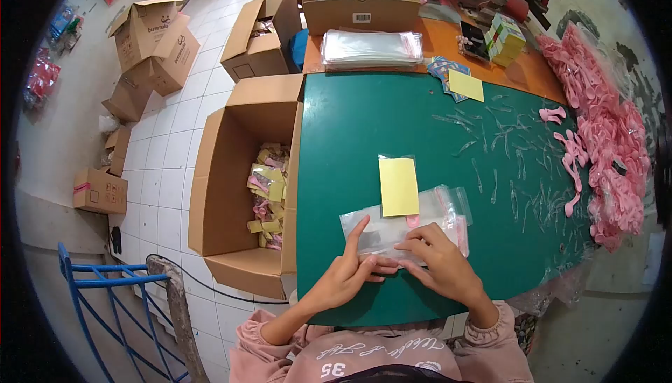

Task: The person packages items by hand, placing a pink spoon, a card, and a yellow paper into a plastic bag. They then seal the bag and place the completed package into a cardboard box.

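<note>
A yellow card [399, 186] lies in a clear plastic sleeve on the green table, with a bit of something pink showing at its lower edge. Under it is a stack of clear plastic bags [444, 218]. My left hand [348, 264] rests at the lower left of the bags, its index finger stretched out and the others loosely bent. My right hand [441, 260] is at the lower right of the bags, fingers bent, thumb near the fingertips of my left hand. Whether it grips the bag edge is too small to tell.
Pink balloons [616, 145] heap along the right edge of the green table [364, 117]. Small clear strips [514, 145] lie scattered beside them. An open carton [234, 173] with packed items stands left. Plastic bags [371, 48] and a box [360, 16] are at the back.
</note>
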`<action>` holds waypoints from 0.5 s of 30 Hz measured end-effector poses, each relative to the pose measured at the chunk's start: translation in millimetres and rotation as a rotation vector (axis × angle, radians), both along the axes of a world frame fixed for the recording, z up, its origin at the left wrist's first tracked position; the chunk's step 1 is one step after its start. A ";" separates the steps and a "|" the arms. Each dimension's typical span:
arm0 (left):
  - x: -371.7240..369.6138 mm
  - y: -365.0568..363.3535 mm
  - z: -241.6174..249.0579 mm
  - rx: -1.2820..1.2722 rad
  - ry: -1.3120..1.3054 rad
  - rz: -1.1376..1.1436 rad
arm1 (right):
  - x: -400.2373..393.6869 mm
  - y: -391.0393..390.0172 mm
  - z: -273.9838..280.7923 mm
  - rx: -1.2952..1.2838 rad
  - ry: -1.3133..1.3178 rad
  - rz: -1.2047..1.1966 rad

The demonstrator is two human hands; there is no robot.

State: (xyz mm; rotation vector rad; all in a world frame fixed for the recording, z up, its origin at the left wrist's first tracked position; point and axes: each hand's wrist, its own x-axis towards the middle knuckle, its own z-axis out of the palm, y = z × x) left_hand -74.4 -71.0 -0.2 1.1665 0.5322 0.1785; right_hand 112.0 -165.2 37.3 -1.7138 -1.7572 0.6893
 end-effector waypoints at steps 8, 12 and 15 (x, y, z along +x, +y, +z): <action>3.1 -7.8 4.6 0.312 0.071 -0.001 | -2.3 12.2 -16.4 0.064 -0.036 0.110; 2.1 -11.4 7.6 0.448 0.083 0.007 | 2.1 10.5 -8.3 0.004 0.099 0.150; 0.7 -12.4 13.8 0.520 0.144 -0.021 | 1.8 10.0 -12.7 0.008 0.091 0.165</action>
